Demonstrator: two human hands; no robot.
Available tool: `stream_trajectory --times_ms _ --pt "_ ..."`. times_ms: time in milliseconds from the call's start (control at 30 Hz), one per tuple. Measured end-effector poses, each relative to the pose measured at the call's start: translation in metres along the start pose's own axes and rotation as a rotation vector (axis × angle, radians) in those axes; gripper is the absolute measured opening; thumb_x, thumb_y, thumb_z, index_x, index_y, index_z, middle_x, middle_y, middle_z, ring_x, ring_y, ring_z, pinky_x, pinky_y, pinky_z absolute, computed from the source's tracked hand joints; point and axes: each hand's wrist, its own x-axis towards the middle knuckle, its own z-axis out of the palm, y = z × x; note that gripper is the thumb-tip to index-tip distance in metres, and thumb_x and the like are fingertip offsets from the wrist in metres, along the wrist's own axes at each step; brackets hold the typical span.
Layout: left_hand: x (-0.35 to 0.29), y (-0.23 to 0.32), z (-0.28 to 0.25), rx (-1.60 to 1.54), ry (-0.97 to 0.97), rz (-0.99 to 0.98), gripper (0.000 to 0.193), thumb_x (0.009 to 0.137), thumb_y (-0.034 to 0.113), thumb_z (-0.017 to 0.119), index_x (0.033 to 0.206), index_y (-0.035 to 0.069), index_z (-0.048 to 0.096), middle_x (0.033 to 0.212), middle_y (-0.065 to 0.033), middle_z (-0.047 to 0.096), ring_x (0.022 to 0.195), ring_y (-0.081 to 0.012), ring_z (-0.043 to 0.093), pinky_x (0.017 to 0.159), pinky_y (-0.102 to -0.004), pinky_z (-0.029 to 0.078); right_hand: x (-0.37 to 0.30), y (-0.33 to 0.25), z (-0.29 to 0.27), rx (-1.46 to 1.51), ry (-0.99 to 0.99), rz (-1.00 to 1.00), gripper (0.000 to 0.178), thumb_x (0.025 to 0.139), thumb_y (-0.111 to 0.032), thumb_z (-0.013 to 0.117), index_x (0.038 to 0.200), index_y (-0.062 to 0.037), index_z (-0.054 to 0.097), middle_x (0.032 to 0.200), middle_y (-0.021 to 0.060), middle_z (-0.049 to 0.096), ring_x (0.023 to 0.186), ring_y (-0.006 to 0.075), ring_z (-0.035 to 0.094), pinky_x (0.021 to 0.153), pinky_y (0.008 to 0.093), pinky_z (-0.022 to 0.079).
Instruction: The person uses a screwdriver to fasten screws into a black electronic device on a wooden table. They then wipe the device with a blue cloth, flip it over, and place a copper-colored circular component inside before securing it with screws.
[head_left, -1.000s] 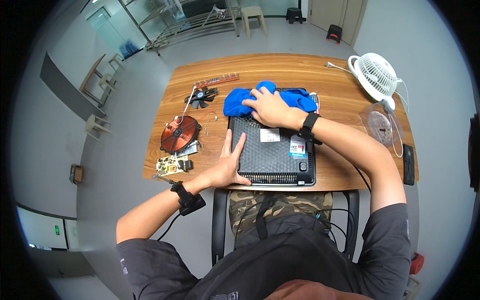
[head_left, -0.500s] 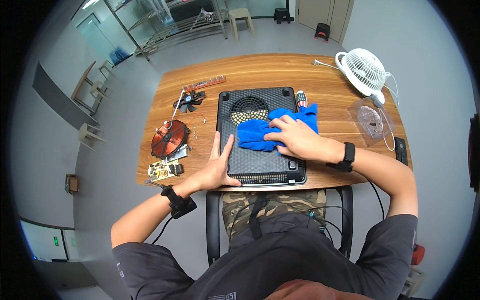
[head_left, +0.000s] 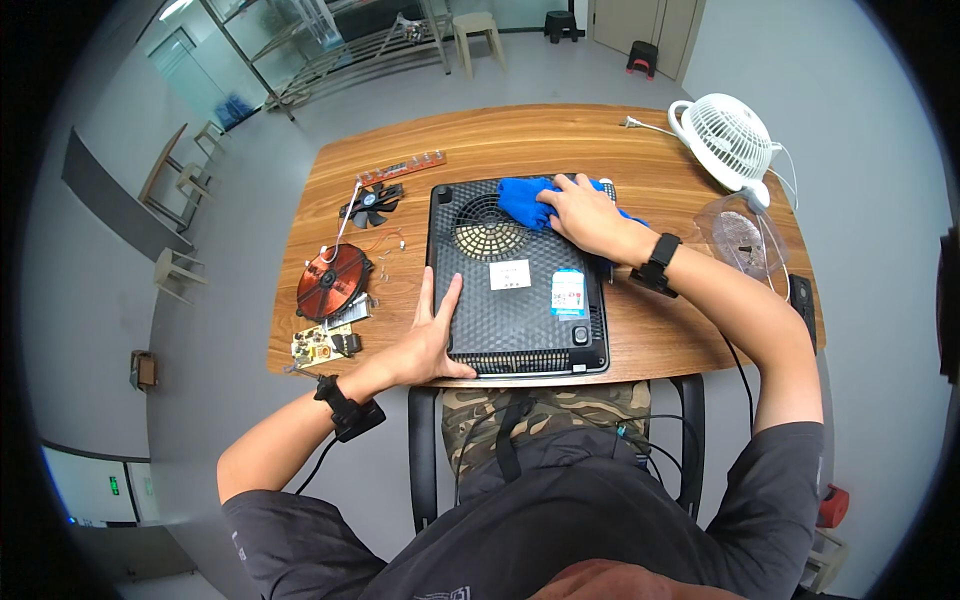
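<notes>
In front of me lies the black plastic housing (head_left: 480, 310) of an induction cooker, underside up. It has a round vent grille (head_left: 489, 240), a white label and a blue-and-white label. My right hand (head_left: 588, 215) is closed on a blue cloth (head_left: 522, 202) and presses it against the far right part of the housing, beside the grille. Part of the cloth hangs past the right edge. My left hand (head_left: 426, 338) rests with fingers spread along the left side of the housing, its thumb at the near left corner.
Left of the housing lie a copper coil (head_left: 333, 283), a small black fan (head_left: 373, 205), a circuit board (head_left: 322, 345), several screws and a reddish strip (head_left: 403, 168). At the right are a white electric fan (head_left: 728, 140), a clear plastic cover (head_left: 742, 240) and a black object (head_left: 801, 298).
My right hand has moved the blue cloth away from me, from mid-housing to its far right, uncovering both labels. My left hand keeps its place on the housing.
</notes>
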Motion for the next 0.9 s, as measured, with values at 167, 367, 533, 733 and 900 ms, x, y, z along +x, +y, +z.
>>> stream_trajectory --times_ms 167,367,533,733,900 --pt "0.000 -0.003 0.003 -0.007 0.025 0.028 0.146 0.064 0.032 0.097 0.161 0.011 -0.011 0.155 -0.0392 -0.028 0.149 -0.0570 0.007 0.121 -0.0516 0.029 0.022 -0.007 0.007 -0.034 -0.014 0.084 0.034 0.091 -0.013 0.062 0.124 -0.0046 0.063 0.116 0.0188 0.061 0.101 0.0405 0.059 0.088 0.0506 0.053" --pt "-0.002 -0.003 0.002 -0.011 0.035 0.037 0.146 0.064 0.032 0.097 0.162 0.013 -0.010 0.156 -0.0385 -0.026 0.149 -0.0570 0.007 0.122 -0.0513 0.028 0.013 -0.002 0.000 0.020 -0.064 -0.019 0.035 0.090 -0.015 0.064 0.124 -0.0048 0.064 0.116 0.0184 0.061 0.103 0.0402 0.058 0.090 0.0499 0.052" --pt "-0.001 -0.003 0.004 -0.006 0.044 0.029 0.147 0.063 0.033 0.098 0.162 0.013 -0.010 0.156 -0.0383 -0.026 0.149 -0.0567 0.008 0.122 -0.0514 0.028 -0.015 -0.009 -0.012 0.049 -0.107 -0.108 0.038 0.090 -0.018 0.066 0.126 -0.0073 0.061 0.121 0.0179 0.058 0.106 0.0398 0.058 0.091 0.0492 0.053" --pt "-0.001 -0.002 0.004 -0.006 0.037 0.023 0.148 0.062 0.033 0.098 0.162 0.013 -0.010 0.156 -0.0379 -0.027 0.149 -0.0560 0.009 0.122 -0.0515 0.028 -0.048 -0.042 -0.028 0.068 -0.176 -0.344 0.041 0.086 -0.018 0.068 0.126 -0.0139 0.061 0.126 0.0147 0.052 0.108 0.0357 0.055 0.080 0.0468 0.057" --pt "0.000 -0.009 0.008 -0.020 0.076 0.087 0.146 0.063 0.030 0.097 0.162 0.013 -0.008 0.156 -0.0382 -0.026 0.150 -0.0549 0.008 0.122 -0.0515 0.027 -0.066 -0.079 -0.029 0.212 -0.284 -0.508 0.042 0.085 -0.019 0.071 0.126 -0.0159 0.060 0.126 0.0140 0.052 0.111 0.0350 0.052 0.081 0.0481 0.055"
